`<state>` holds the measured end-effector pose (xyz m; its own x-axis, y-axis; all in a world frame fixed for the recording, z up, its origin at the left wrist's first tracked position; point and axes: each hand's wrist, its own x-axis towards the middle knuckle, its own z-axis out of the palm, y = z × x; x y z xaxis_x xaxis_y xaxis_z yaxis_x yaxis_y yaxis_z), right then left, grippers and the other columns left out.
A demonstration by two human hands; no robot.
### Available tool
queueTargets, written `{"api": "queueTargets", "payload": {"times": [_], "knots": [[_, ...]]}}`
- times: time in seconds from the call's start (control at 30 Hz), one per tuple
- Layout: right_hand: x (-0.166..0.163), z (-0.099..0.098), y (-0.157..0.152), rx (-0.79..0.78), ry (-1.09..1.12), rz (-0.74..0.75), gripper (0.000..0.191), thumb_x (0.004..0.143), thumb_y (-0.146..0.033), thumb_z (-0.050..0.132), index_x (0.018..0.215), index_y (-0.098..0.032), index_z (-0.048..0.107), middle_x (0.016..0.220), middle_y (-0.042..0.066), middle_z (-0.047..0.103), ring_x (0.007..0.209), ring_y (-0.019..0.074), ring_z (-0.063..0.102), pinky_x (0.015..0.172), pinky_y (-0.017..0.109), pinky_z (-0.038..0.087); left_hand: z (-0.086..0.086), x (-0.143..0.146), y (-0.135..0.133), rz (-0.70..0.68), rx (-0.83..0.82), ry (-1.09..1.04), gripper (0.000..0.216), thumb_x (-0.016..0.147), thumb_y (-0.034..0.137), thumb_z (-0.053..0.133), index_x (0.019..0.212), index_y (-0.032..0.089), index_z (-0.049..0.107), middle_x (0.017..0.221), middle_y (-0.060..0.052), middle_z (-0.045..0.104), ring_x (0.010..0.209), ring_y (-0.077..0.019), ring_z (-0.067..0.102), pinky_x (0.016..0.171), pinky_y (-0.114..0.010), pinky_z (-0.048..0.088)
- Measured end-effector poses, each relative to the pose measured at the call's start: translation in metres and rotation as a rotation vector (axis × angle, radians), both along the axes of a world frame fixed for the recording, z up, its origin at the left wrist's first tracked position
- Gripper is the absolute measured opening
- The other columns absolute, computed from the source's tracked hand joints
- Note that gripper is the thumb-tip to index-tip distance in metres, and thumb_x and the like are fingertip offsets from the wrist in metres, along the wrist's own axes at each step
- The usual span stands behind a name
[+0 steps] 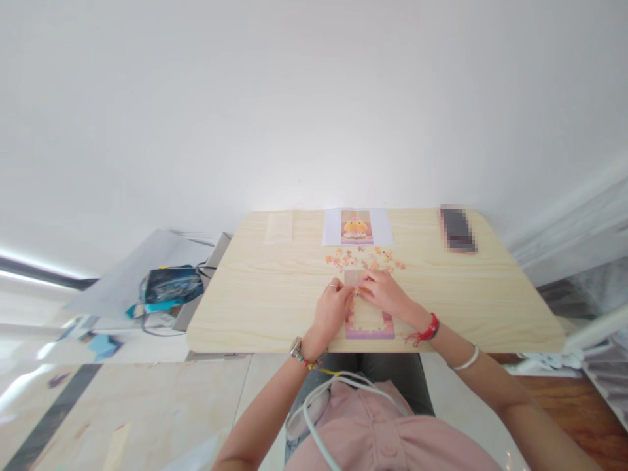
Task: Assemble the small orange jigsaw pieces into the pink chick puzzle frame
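Observation:
A partly assembled jigsaw puzzle [370,333] lies near the front edge of the table, its pink and purple border joined around a gap where the wood shows. My left hand [333,306] rests over its upper left side, fingers closed and pressed down; what is under the fingertips is hidden. From the right, my right hand [387,292] reaches across the upper part, thumb and fingers pinched on a small puzzle piece at the inner edge. Both sets of fingertips nearly meet. Loose puzzle pieces [336,260], orange and pink, are scattered just beyond the puzzle.
Behind the pieces lies a printed sheet [357,227] with a yellow figure. A phone [458,229] lies at the back right of the table [235,307], a pale translucent sheet [279,227] at the back left. A dark bag [171,286] sits left of the table. A white cable [314,425] crosses my lap.

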<state>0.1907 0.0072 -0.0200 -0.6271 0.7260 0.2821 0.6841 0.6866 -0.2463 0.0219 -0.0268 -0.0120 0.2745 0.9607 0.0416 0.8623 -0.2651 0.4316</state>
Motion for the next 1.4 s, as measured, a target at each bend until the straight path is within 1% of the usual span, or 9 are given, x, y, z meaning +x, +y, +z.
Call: {"api": "queueTargets", "payload": {"times": [0.1,0.2,0.4,0.5,0.7,0.87,1.07,1.27,1.4], "knots": [[-0.002,0.001,-0.004,0.022,-0.026,-0.021,0.010,0.080,-0.021,0.054,0.074,-0.016,0.061,0.083,0.005,0.056,0.084,0.0171,0.050,0.075,0.032,0.036,0.002,0.002,0.000,-0.004,-0.007,0.102,0.024,0.086,0.026,0.036,0.090,0.022,0.059,0.085,-0.004,0.048,0.075,-0.0136,0.049,0.066,-0.023,0.041],[-0.004,0.002,-0.010,0.075,-0.072,-0.049,0.015,0.083,-0.019,0.049,0.072,-0.015,0.060,0.082,0.006,0.056,0.084,0.0177,0.050,0.074,0.033,0.034,0.002,0.005,-0.002,-0.036,0.018,0.218,0.024,0.086,0.024,0.035,0.089,0.021,0.058,0.086,-0.005,0.049,0.078,-0.0150,0.049,0.066,-0.024,0.042],[-0.010,0.002,-0.026,0.210,-0.240,-0.059,0.023,0.085,-0.010,0.037,0.085,-0.011,0.060,0.090,0.011,0.057,0.080,0.0209,0.049,0.072,0.037,0.035,-0.001,0.010,-0.010,-0.093,0.058,0.370,0.025,0.085,0.013,0.034,0.102,0.018,0.051,0.089,-0.008,0.050,0.085,-0.0178,0.050,0.070,-0.027,0.044],[-0.013,0.001,-0.030,0.213,-0.255,-0.054,0.027,0.084,-0.005,0.034,0.085,-0.011,0.061,0.092,0.012,0.057,0.082,0.0222,0.050,0.072,0.038,0.035,0.000,0.011,-0.011,-0.122,0.057,0.401,0.027,0.084,0.010,0.035,0.106,0.017,0.049,0.091,-0.008,0.051,0.088,-0.0186,0.050,0.070,-0.028,0.045],[-0.006,0.002,-0.023,0.148,-0.241,-0.051,0.021,0.086,-0.011,0.039,0.091,-0.013,0.059,0.093,0.010,0.057,0.081,0.0201,0.051,0.073,0.036,0.037,0.003,0.008,-0.005,-0.136,0.046,0.365,0.028,0.085,0.013,0.034,0.108,0.020,0.049,0.092,-0.008,0.050,0.086,-0.0180,0.050,0.070,-0.028,0.045],[-0.004,0.002,-0.027,0.161,-0.258,-0.043,0.026,0.085,-0.009,0.036,0.101,-0.012,0.056,0.092,0.011,0.057,0.082,0.0215,0.051,0.071,0.037,0.037,0.004,0.006,-0.004,-0.161,0.021,0.332,0.035,0.085,0.013,0.035,0.117,0.022,0.044,0.093,-0.007,0.050,0.088,-0.0175,0.049,0.073,-0.028,0.045],[-0.004,0.003,-0.036,0.190,-0.254,-0.028,0.026,0.085,-0.009,0.038,0.103,-0.012,0.056,0.097,0.011,0.056,0.086,0.0214,0.051,0.073,0.037,0.038,0.004,0.007,-0.004,-0.188,0.032,0.349,0.032,0.083,0.011,0.036,0.111,0.018,0.048,0.094,-0.009,0.051,0.089,-0.0189,0.049,0.073,-0.029,0.045],[-0.005,0.003,-0.038,0.181,-0.235,0.016,0.026,0.084,-0.007,0.038,0.099,-0.011,0.058,0.094,0.012,0.057,0.088,0.0216,0.051,0.071,0.037,0.038,0.013,0.002,0.003,-0.195,-0.034,0.275,0.029,0.084,0.016,0.037,0.106,0.024,0.055,0.089,-0.007,0.051,0.086,-0.0172,0.049,0.073,-0.027,0.044],[0.000,0.003,-0.034,0.165,-0.216,0.018,0.025,0.085,-0.009,0.040,0.101,-0.013,0.058,0.096,0.010,0.058,0.090,0.0203,0.052,0.073,0.035,0.038,0.015,0.002,0.003,-0.192,-0.040,0.273,0.028,0.085,0.019,0.037,0.104,0.024,0.055,0.089,-0.006,0.051,0.085,-0.0168,0.050,0.072,-0.026,0.044]]}}
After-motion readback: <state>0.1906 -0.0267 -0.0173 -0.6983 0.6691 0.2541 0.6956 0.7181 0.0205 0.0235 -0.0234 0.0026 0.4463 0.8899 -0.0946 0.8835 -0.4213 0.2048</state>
